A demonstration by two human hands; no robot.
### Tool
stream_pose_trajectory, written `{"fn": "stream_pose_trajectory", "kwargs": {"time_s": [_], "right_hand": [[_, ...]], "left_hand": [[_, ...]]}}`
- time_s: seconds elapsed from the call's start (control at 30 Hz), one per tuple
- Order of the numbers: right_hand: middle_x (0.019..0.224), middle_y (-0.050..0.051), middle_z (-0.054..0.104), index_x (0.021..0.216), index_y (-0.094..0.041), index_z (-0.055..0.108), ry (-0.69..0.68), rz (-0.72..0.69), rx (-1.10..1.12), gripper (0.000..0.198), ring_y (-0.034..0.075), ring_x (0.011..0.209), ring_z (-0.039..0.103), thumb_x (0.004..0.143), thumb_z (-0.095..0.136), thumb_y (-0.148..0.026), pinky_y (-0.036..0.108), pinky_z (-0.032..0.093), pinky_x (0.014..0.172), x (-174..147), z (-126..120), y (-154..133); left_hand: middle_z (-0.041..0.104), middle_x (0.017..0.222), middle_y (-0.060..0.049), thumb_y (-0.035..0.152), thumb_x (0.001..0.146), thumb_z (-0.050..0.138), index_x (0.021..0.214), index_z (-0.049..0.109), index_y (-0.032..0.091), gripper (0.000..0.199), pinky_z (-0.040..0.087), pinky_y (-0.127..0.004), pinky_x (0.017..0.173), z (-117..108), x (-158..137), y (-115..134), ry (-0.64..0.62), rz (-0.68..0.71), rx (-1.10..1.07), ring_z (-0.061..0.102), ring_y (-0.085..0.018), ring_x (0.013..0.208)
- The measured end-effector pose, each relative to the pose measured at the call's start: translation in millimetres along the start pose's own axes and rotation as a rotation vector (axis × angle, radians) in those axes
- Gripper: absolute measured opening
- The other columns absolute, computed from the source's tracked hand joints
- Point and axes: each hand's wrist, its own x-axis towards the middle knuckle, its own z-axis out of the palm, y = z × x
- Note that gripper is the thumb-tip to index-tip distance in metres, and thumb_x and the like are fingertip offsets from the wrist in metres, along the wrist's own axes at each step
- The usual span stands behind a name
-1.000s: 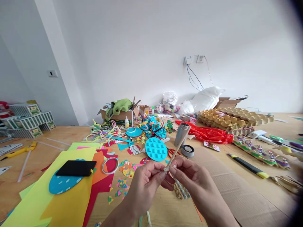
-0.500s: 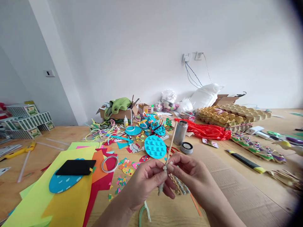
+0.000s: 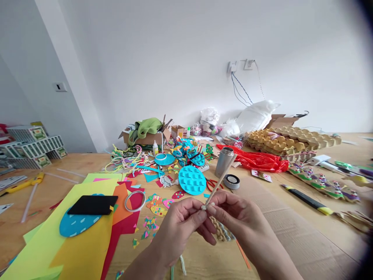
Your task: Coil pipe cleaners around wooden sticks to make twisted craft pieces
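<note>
My left hand [image 3: 186,219] and my right hand [image 3: 237,217] meet above the table. A pale wooden stick [image 3: 220,179] rises from between them, tilted up to the right. At its lower end is a small bit of whitish cord [image 3: 203,207], pinched between my left thumb and fingers. My right thumb and index finger press on the foot of the stick. The fingers hide how cord and stick join. Behind my right hand lie braided cords [image 3: 220,232]. Below my left wrist, the end of a white cord [image 3: 182,265] lies on the table.
Coloured paper sheets [image 3: 87,252] carry a black rectangular object [image 3: 90,205] on the left. A metal flask [image 3: 223,161], a black-and-silver lid [image 3: 232,181] and a blue disc [image 3: 191,180] stand or lie ahead. Cardboard [image 3: 288,225], a utility knife [image 3: 309,200] and egg trays [image 3: 271,144] occupy the right.
The stick has tipped from nearly upright to a slant toward the right. A fuzzy grey end that hung below my left fingers is now out of sight. Both hands stay close together.
</note>
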Motion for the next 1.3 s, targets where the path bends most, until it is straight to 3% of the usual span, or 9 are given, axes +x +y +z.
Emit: {"fn": "stream_pose_trajectory", "kwargs": {"time_s": [0.23, 0.33, 0.47, 0.6, 0.87, 0.97, 1.1, 1.2, 1.3], "right_hand": [[0.066, 0.001, 0.060, 0.075, -0.015, 0.060, -0.022, 0.008, 0.079, 0.019, 0.013, 0.062, 0.056, 0.077, 0.066, -0.033, 0.027, 0.042, 0.061, 1.6, -0.2, -0.3], [0.062, 0.001, 0.060, 0.073, -0.015, 0.059, -0.058, 0.021, 0.104, 0.019, 0.014, 0.057, 0.057, 0.078, 0.065, -0.033, 0.028, 0.043, 0.060, 1.7, 0.5, -2.0], [0.061, 0.001, 0.061, 0.071, -0.015, 0.058, -0.066, 0.021, 0.061, 0.020, 0.016, 0.058, 0.058, 0.077, 0.065, -0.033, 0.029, 0.044, 0.061, 3.0, 1.9, -3.1], [0.065, 0.002, 0.061, 0.067, -0.015, 0.060, -0.051, 0.003, -0.044, 0.021, 0.015, 0.065, 0.056, 0.075, 0.067, -0.032, 0.028, 0.043, 0.064, 4.5, 2.0, -2.9], [0.063, 0.002, 0.062, 0.071, -0.015, 0.059, -0.121, 0.024, 0.041, 0.022, 0.015, 0.063, 0.055, 0.077, 0.064, -0.036, 0.028, 0.043, 0.064, 3.7, 2.7, -1.4], [0.066, 0.002, 0.061, 0.070, -0.015, 0.060, -0.048, -0.007, -0.082, 0.024, 0.016, 0.066, 0.055, 0.076, 0.065, -0.038, 0.028, 0.042, 0.065, 4.5, 2.2, 1.8], [0.067, 0.003, 0.061, 0.070, -0.016, 0.060, -0.009, -0.026, -0.204, 0.026, 0.018, 0.067, 0.055, 0.078, 0.062, -0.040, 0.030, 0.042, 0.065, 4.0, 1.7, 4.5], [0.068, 0.003, 0.061, 0.069, -0.016, 0.060, -0.013, -0.034, -0.241, 0.026, 0.018, 0.068, 0.054, 0.079, 0.061, -0.040, 0.030, 0.041, 0.065, 3.5, 1.3, 4.6], [0.068, 0.002, 0.060, 0.069, -0.015, 0.061, -0.011, -0.036, -0.254, 0.024, 0.017, 0.067, 0.053, 0.077, 0.063, -0.038, 0.028, 0.041, 0.063, 4.5, 0.7, 4.4]], "left_hand": [[0.060, 0.060, -0.005, 0.029, 0.085, 0.050, 0.079, 0.059, 0.010, 0.022, 0.034, -0.019, 0.042, 0.8, -0.1, 0.1, -0.045, -0.097, -0.077, 0.048, -0.007, 0.039], [0.060, 0.062, -0.006, 0.029, 0.085, 0.050, 0.078, 0.059, 0.010, 0.022, 0.033, -0.020, 0.043, -0.7, -0.3, 2.0, -0.071, -0.135, -0.102, 0.048, -0.007, 0.041], [0.053, 0.063, -0.003, 0.030, 0.084, 0.053, 0.074, 0.061, 0.009, 0.024, 0.023, -0.018, 0.044, -1.6, 0.0, 3.5, 0.033, -0.128, -0.092, 0.037, -0.003, 0.046], [0.041, 0.050, 0.003, 0.037, 0.081, 0.056, 0.066, 0.059, 0.009, 0.032, 0.009, -0.020, 0.040, -3.3, 0.3, 2.0, 0.091, -0.195, -0.118, 0.022, -0.002, 0.039], [0.032, 0.043, 0.008, 0.036, 0.081, 0.054, 0.063, 0.055, 0.010, 0.032, 0.006, -0.018, 0.036, -6.5, -0.2, 2.9, -0.081, -0.347, -0.352, 0.014, 0.000, 0.033], [0.041, 0.044, 0.007, 0.037, 0.082, 0.054, 0.071, 0.053, 0.013, 0.026, 0.008, -0.018, 0.035, -4.1, 1.0, 2.7, 0.007, -0.272, -0.257, 0.017, 0.000, 0.032], [0.053, 0.052, 0.003, 0.041, 0.081, 0.054, 0.076, 0.047, 0.018, 0.024, 0.016, -0.017, 0.032, -0.2, 1.7, 1.0, 0.140, -0.139, -0.029, 0.035, -0.003, 0.032], [0.049, 0.054, 0.005, 0.041, 0.079, 0.057, 0.073, 0.048, 0.017, 0.026, 0.021, -0.016, 0.032, 1.1, 1.2, 0.4, 0.178, -0.093, 0.027, 0.036, -0.003, 0.037], [0.039, 0.047, 0.009, 0.039, 0.077, 0.061, 0.072, 0.048, 0.017, 0.026, 0.013, -0.015, 0.032, 1.1, 0.1, 0.8, 0.180, -0.086, 0.010, 0.023, -0.003, 0.037]]}}
